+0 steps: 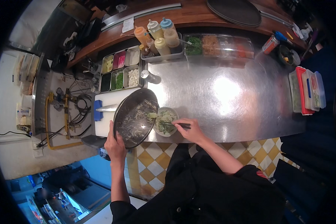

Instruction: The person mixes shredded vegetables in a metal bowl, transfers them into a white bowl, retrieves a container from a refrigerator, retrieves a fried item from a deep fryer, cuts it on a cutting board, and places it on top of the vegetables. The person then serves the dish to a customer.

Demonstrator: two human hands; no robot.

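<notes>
My left hand (115, 144) grips the near left rim of a large dark metal mixing bowl (134, 126), which is tilted to the right. Pale shreds and bits of green food cling to its inside. Its right rim hangs over the left edge of a smaller round bowl (175, 112) on the steel worktop, filled with shredded greens (165, 127). My right hand (191, 130) holds dark chopsticks (182, 125), their tips in the greens. Under the mixing bowl lies a white cutting board (104, 123), with a knife blade (107, 108) and a blue cloth (98, 110) on it.
Metal trays of chopped ingredients (119, 80) and a metal shaker (149, 75) stand behind the board. Sauce squeeze bottles (162, 47) fill a bin beside a clear-lidded ingredient box (226, 46). A torch canister (270, 44) and lidded plastic containers (303, 91) are at the right.
</notes>
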